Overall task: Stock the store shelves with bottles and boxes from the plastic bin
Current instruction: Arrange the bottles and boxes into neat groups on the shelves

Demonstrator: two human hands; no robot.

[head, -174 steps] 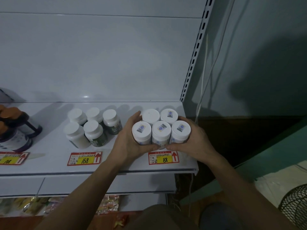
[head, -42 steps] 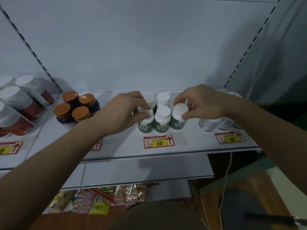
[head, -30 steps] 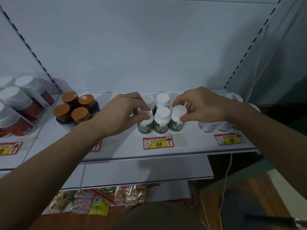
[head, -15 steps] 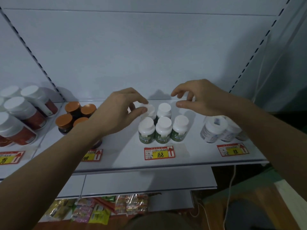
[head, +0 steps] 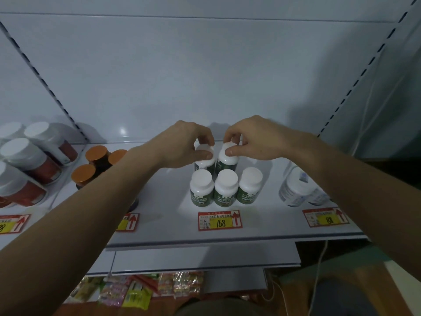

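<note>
The white metal store shelf (head: 159, 226) is observed partly stocked. Five white-capped plastic bottles with green labels are grouped above the red-and-yellow price tag marked 168 (head: 219, 220): three stand upright in the front row (head: 225, 188), touching side by side, and two stand behind them. The rear left bottle (head: 204, 156) is pinched at its cap by the curled fingers of the left hand (head: 182, 144); the rear right bottle (head: 228, 156) is pinched likewise by the right hand (head: 252, 142). Both are judged to be under final alignment.

Amber bottles with orange caps (head: 91, 165), red-labelled white-capped jars (head: 27, 169) and pale white jars (head: 296, 188) are already shelved. The plastic bin is not in view, so the remaining stock cannot be assessed. No boxes are seen on this shelf.
</note>
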